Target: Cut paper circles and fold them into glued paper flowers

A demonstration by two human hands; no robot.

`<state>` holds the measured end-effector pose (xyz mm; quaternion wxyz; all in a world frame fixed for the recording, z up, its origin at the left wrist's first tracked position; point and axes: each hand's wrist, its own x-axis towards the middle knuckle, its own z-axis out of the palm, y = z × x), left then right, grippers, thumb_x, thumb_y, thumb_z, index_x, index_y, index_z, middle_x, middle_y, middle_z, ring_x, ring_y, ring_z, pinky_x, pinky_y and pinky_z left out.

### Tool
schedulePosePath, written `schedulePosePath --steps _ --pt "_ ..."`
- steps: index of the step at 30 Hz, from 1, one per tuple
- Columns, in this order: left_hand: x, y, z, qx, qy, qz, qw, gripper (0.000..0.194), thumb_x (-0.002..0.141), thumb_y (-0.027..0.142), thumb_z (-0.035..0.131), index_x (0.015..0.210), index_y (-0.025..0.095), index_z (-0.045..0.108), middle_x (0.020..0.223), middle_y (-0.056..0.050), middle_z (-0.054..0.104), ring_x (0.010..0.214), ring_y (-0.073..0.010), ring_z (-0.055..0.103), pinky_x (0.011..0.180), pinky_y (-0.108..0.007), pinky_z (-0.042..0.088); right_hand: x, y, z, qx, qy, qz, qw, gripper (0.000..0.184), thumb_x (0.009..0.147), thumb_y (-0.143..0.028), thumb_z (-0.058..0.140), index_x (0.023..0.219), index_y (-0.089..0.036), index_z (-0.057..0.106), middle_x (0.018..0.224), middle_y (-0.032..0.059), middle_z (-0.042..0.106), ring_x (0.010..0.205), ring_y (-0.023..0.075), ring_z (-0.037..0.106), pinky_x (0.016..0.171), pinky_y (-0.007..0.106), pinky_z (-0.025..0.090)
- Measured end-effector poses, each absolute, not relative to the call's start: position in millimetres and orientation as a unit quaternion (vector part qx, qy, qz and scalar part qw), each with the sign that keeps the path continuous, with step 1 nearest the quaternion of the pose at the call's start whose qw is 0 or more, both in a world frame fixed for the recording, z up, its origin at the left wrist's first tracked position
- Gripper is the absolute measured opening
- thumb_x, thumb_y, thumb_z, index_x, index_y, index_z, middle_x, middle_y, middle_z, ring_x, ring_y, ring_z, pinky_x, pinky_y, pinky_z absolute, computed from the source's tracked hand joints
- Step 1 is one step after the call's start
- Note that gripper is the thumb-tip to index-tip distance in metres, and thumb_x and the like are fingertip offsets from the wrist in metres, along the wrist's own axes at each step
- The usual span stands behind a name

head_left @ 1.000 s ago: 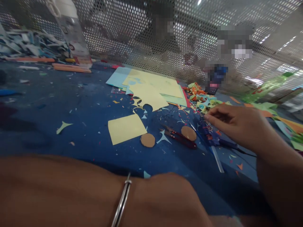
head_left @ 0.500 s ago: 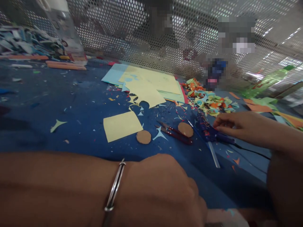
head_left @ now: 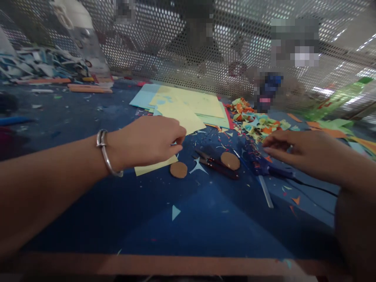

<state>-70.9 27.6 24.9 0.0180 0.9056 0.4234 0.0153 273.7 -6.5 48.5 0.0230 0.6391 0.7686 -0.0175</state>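
Note:
My left hand [head_left: 147,141], with a silver bracelet at its wrist, is over a yellow paper rectangle [head_left: 155,166] and hides much of it. Its thumb and forefinger are bent and apart, with nothing visible between them. My right hand [head_left: 302,150] is loosely curled beside a dark blue glue gun [head_left: 258,162], its thumb apart from the fingers and nothing seen in it. A clear glue stick [head_left: 266,192] projects from the gun. Between the hands lie two brown discs, one [head_left: 178,170] near the yellow paper, the other [head_left: 230,161] against dark red thread snips [head_left: 220,167].
Yellow and blue paper sheets [head_left: 188,102] are stacked near a perforated metal screen [head_left: 164,51]. Folded paper pieces [head_left: 261,123] are heaped to their right. A clear bottle [head_left: 91,51] stands back left. Paper scraps dot the blue tabletop [head_left: 205,227]; a cord [head_left: 317,188] runs right.
My left hand has moved up and left from the near edge, now covering part of the yellow rectangle. A pale blue scrap it hid is visible. My right hand has shifted only slightly.

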Motion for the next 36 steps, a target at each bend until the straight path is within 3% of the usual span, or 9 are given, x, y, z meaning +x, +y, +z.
schedulePosePath --steps 3,8,14,20,26,29,33,36 --pt "-84.1 19.8 17.9 0.892 0.453 -0.007 0.007 0.025 0.092 0.036 0.048 0.097 0.020 0.066 0.102 -0.012 0.068 0.083 -0.0269 0.063 0.061 -0.033 0.036 255.0 -13.7 46.5 0.601 0.798 -0.032 -0.034 0.033 0.090 -0.047 0.051 0.099 -0.021 0.070 0.079 0.0058 0.072 0.065 0.0200 0.064 0.065 0.034 0.046" --pt "-95.4 12.1 15.8 0.867 0.499 -0.002 0.019 0.034 0.091 0.045 0.049 0.106 0.020 0.065 0.108 -0.014 0.065 0.091 -0.0312 0.064 0.063 -0.033 0.038 228.5 -22.7 34.1 0.498 0.864 -0.047 -0.053 0.027 0.096 -0.042 0.050 0.094 -0.024 0.070 0.083 0.0032 0.072 0.068 0.0193 0.065 0.063 0.031 0.045" --pt "-101.3 22.0 17.5 0.848 0.529 -0.022 0.041 0.045 0.086 0.061 0.053 0.101 0.021 0.064 0.092 -0.012 0.067 0.074 -0.0281 0.061 0.058 -0.032 0.032 212.2 -26.1 22.1 0.430 0.900 -0.056 -0.036 0.018 0.098 -0.030 0.050 0.097 -0.023 0.067 0.086 0.0034 0.071 0.079 0.0199 0.068 0.069 0.030 0.046" --pt "-104.9 31.7 19.2 0.825 0.558 -0.018 0.084 0.051 0.077 0.072 0.059 0.091 0.023 0.062 0.088 -0.010 0.068 0.065 -0.0236 0.056 0.054 -0.032 0.029 211.2 -25.5 11.9 0.449 0.892 -0.048 -0.018 0.017 0.097 -0.032 0.052 0.101 -0.022 0.066 0.099 0.0071 0.072 0.085 0.0227 0.068 0.075 0.034 0.049" --pt "-105.3 35.7 20.0 0.843 0.517 -0.050 0.137 0.043 0.088 0.062 0.051 0.076 0.022 0.060 0.073 -0.008 0.064 0.055 -0.0191 0.050 0.051 -0.033 0.026 203.2 -29.3 14.3 0.444 0.894 -0.060 -0.007 0.018 0.097 -0.029 0.052 0.107 -0.022 0.065 0.102 0.0066 0.069 0.089 0.0226 0.067 0.078 0.035 0.049" --pt "-106.2 40.3 19.2 0.848 0.500 -0.045 0.168 0.041 0.086 0.061 0.053 0.075 0.022 0.057 0.068 -0.005 0.060 0.053 -0.0178 0.048 0.050 -0.031 0.026 197.9 -31.2 16.3 0.449 0.891 -0.067 0.005 0.016 0.095 -0.024 0.052 0.105 -0.021 0.064 0.101 0.0057 0.067 0.087 0.0215 0.065 0.074 0.034 0.048" --pt "-107.5 48.4 23.2 0.845 0.489 -0.022 0.214 0.027 0.077 0.048 0.068 0.086 0.023 0.063 0.080 -0.005 0.068 0.063 -0.0194 0.060 0.052 -0.027 0.036 194.3 -32.5 17.0 0.461 0.886 -0.057 0.005 0.013 0.089 -0.018 0.054 0.098 -0.020 0.063 0.097 0.0039 0.065 0.083 0.0192 0.063 0.072 0.032 0.044" --pt "-108.0 50.6 30.1 0.807 0.503 -0.042 0.307 0.029 0.073 0.044 0.073 0.093 0.024 0.067 0.083 -0.004 0.073 0.068 -0.0213 0.068 0.053 -0.025 0.043 193.0 -34.2 16.4 0.461 0.886 -0.041 0.003 0.012 0.087 -0.017 0.053 0.094 -0.019 0.063 0.092 0.0035 0.064 0.079 0.0178 0.060 0.070 0.031 0.042"
